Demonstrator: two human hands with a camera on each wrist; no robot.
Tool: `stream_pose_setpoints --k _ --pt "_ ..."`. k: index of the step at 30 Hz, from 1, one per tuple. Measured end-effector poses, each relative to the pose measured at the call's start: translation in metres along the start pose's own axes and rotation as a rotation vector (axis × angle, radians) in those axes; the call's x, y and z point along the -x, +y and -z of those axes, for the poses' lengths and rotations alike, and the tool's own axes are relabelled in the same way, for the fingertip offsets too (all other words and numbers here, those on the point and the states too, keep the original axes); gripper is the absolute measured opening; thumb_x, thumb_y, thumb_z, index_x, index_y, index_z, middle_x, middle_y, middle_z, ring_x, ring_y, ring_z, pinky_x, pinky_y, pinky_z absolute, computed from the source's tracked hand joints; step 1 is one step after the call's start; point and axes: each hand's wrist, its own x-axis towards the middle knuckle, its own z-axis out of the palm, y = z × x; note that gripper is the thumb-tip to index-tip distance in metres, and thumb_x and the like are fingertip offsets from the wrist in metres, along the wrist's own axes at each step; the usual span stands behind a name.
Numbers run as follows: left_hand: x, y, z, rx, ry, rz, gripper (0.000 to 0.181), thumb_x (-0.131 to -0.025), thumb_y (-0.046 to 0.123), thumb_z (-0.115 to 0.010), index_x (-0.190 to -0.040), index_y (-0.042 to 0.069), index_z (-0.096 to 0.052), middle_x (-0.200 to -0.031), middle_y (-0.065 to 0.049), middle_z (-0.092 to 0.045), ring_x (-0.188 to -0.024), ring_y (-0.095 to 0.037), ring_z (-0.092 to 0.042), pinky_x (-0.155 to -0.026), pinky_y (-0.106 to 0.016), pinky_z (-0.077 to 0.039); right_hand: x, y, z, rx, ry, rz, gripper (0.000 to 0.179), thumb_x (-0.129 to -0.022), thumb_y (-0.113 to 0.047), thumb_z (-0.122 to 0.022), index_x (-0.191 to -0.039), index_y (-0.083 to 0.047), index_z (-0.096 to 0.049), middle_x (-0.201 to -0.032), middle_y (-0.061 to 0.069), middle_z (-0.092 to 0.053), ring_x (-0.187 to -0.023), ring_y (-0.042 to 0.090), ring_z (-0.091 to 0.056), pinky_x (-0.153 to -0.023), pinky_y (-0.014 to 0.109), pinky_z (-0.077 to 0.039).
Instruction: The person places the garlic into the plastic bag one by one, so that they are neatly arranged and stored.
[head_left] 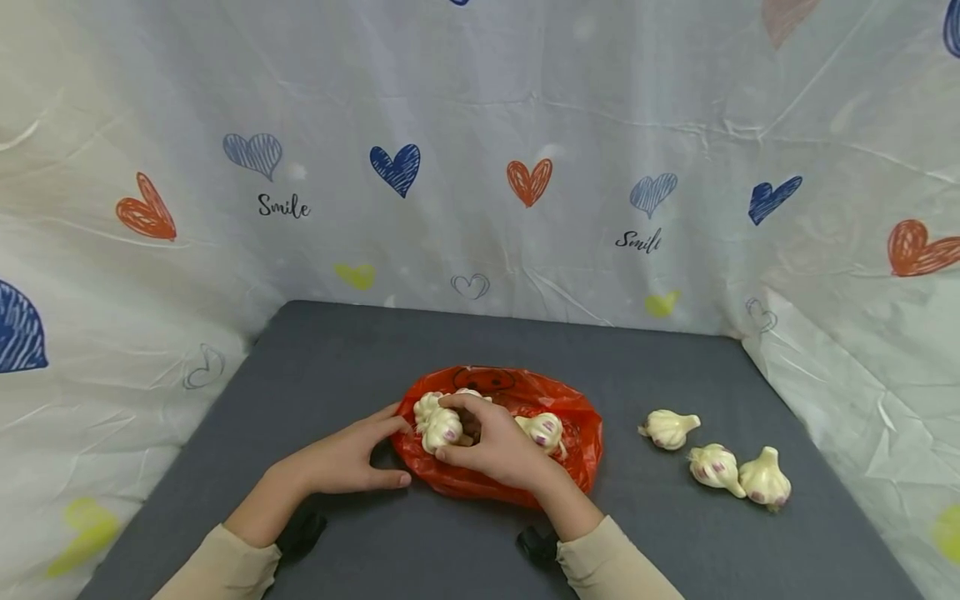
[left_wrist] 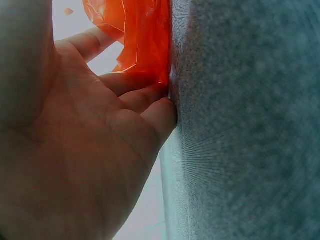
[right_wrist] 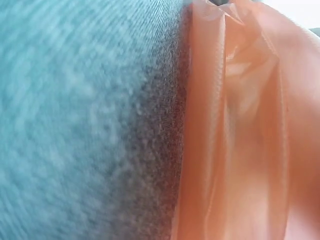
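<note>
A red plastic bag (head_left: 587,421), its mouth spread wide, sits on the dark grey table with several garlic bulbs inside. My right hand (head_left: 501,448) reaches over the bag's near rim, thumb and fingers around a garlic bulb (head_left: 439,430) at the left of the bag. Another bulb (head_left: 545,430) lies in the bag to the right of that hand. At the bag's left side, my left hand (head_left: 341,457) rests with fingers extended; in the left wrist view its fingers (left_wrist: 135,95) touch the outer plastic. The right wrist view shows only the bag's side (right_wrist: 240,140) and the table cloth.
Three garlic bulbs lie on the table right of the bag: one nearer the bag (head_left: 669,429), and a pair, the left bulb (head_left: 715,468) and the right bulb (head_left: 765,479), side by side. A white curtain (head_left: 465,225) printed with hearts surrounds the table (head_left: 337,358).
</note>
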Motion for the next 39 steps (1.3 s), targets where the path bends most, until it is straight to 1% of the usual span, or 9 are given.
stream_pose_setpoints --k 5,12,19,23,26,34,39 --pt "0.000 0.000 0.000 -0.005 -0.001 0.006 0.047 -0.096 0.058 -0.082 -0.131 0.035 -0.063 -0.177 -0.013 -0.028 -0.160 -0.038 -0.032 -0.121 -0.068 -0.035 0.000 0.002 -0.001 0.011 0.002 -0.004 0.068 -0.098 -0.026 -0.087 -0.156 -0.009 -0.056 -0.137 -0.003 -0.067 -0.115 0.013 -0.071 -0.095 0.031 -0.059" --pt "0.001 -0.001 -0.001 -0.003 0.003 -0.001 0.043 -0.096 0.058 -0.081 -0.129 0.037 -0.063 -0.176 -0.013 -0.029 -0.160 -0.038 -0.034 -0.120 -0.067 -0.036 -0.001 0.005 -0.004 0.081 -0.016 0.022 0.067 -0.096 -0.028 -0.089 -0.153 -0.012 -0.058 -0.139 -0.006 -0.066 -0.119 0.010 -0.069 -0.099 0.031 -0.058" --pt "0.000 0.000 0.000 -0.004 0.004 -0.005 0.037 -0.096 0.058 -0.081 -0.121 0.038 -0.063 -0.175 -0.016 -0.030 -0.160 -0.041 -0.033 -0.120 -0.068 -0.037 -0.002 0.011 -0.006 0.151 -0.062 0.007 0.065 -0.096 -0.031 -0.088 -0.153 -0.014 -0.059 -0.146 -0.007 -0.063 -0.127 0.008 -0.064 -0.105 0.031 -0.055" --pt "0.001 0.001 0.001 -0.004 0.004 0.000 0.036 -0.097 0.057 -0.081 -0.120 0.037 -0.063 -0.175 -0.018 -0.031 -0.160 -0.043 -0.032 -0.119 -0.069 -0.037 -0.004 0.013 -0.006 0.200 -0.097 0.017 0.067 -0.098 -0.032 -0.087 -0.155 -0.013 -0.058 -0.151 -0.006 -0.060 -0.132 0.008 -0.061 -0.105 0.031 -0.054" --pt "0.001 0.002 0.002 -0.002 0.005 0.000 0.036 -0.097 0.057 -0.081 -0.120 0.036 -0.063 -0.174 -0.018 -0.033 -0.160 -0.043 -0.032 -0.119 -0.069 -0.037 -0.004 0.013 -0.006 0.217 -0.115 0.019 0.067 -0.098 -0.032 -0.087 -0.156 -0.013 -0.057 -0.152 -0.006 -0.059 -0.134 0.008 -0.060 -0.105 0.030 -0.054" --pt "0.001 0.001 0.001 -0.005 0.004 0.003 0.036 -0.096 0.058 -0.081 -0.120 0.036 -0.064 -0.174 -0.018 -0.032 -0.160 -0.043 -0.033 -0.119 -0.068 -0.038 -0.004 0.012 -0.006 0.241 -0.119 0.038 0.066 -0.098 -0.032 -0.087 -0.155 -0.012 -0.058 -0.152 -0.004 -0.060 -0.134 0.007 -0.059 -0.106 0.030 -0.054" --pt "0.001 0.000 0.001 -0.018 0.006 -0.004 0.037 -0.096 0.059 -0.080 -0.120 0.037 -0.063 -0.174 -0.018 -0.033 -0.159 -0.043 -0.034 -0.118 -0.068 -0.038 -0.003 0.009 -0.005 0.277 -0.112 0.045 0.065 -0.097 -0.031 -0.088 -0.154 -0.013 -0.060 -0.151 -0.006 -0.061 -0.135 0.007 -0.057 -0.111 0.033 -0.051"
